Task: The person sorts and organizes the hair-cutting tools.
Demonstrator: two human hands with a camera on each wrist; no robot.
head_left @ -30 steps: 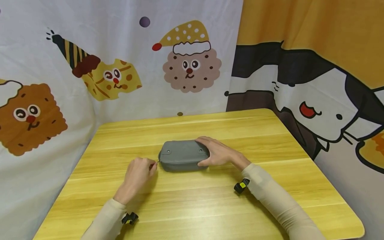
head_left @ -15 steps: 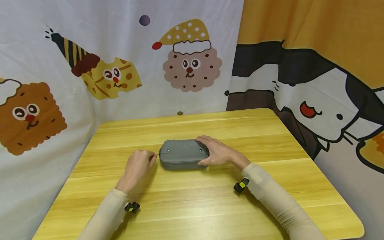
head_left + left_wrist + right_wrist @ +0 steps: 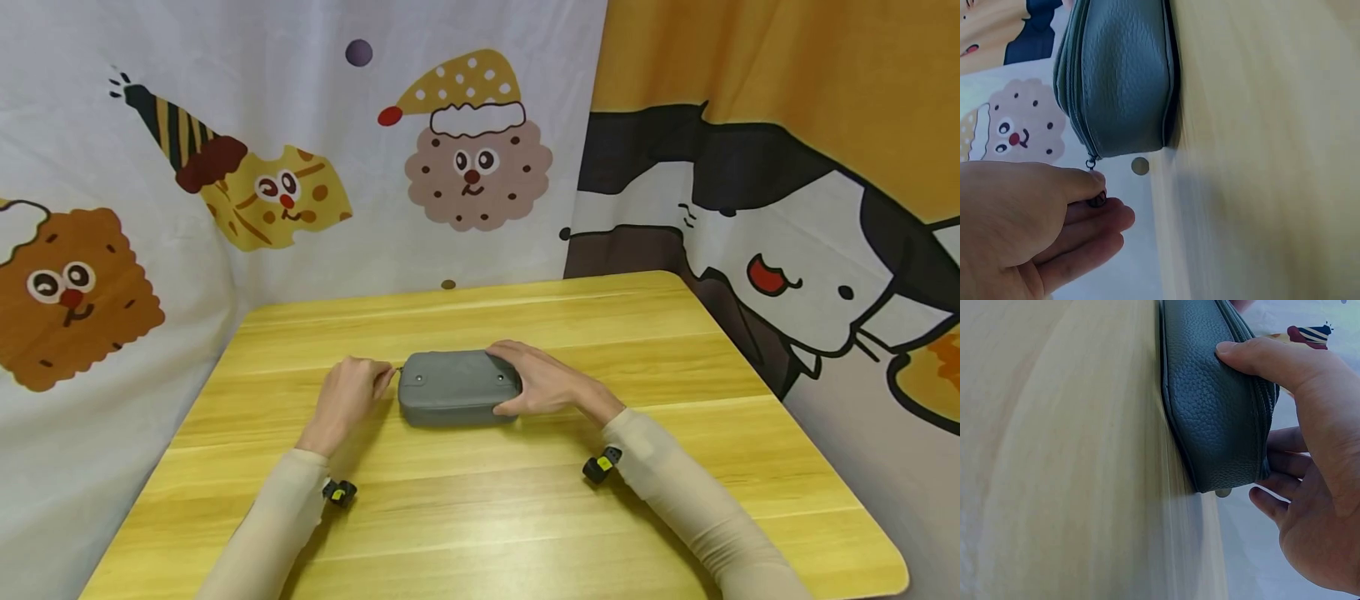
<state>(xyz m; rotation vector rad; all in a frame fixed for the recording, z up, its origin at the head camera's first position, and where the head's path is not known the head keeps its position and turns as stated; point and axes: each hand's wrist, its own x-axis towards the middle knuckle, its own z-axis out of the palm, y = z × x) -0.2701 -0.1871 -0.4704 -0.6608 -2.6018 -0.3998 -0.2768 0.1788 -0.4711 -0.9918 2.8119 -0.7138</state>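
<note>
A grey leather-look zippered pouch (image 3: pixel 459 387) lies on the wooden table, with two small metal studs on its upper face. At its left end my left hand (image 3: pixel 348 400) pinches the zipper pull (image 3: pixel 1096 199) between thumb and index finger. In the left wrist view the pull hangs from a small ring by the pouch's corner, partly covered by the fingertips. My right hand (image 3: pixel 543 379) grips the pouch's right end. In the right wrist view its thumb presses the near side, and the other fingers (image 3: pixel 1282 469) curl round the far side, partly hidden.
The light wood table (image 3: pixel 480 517) has rounded corners. Behind it hangs a white curtain (image 3: pixel 315 275) with cartoon prints; an orange, black and white cartoon curtain (image 3: pixel 780 192) stands along the right.
My left hand has moved away from me along the pouch's left end, from the front corner to the back, still pinching the zipper pull. The right hand and pouch have hardly moved.
</note>
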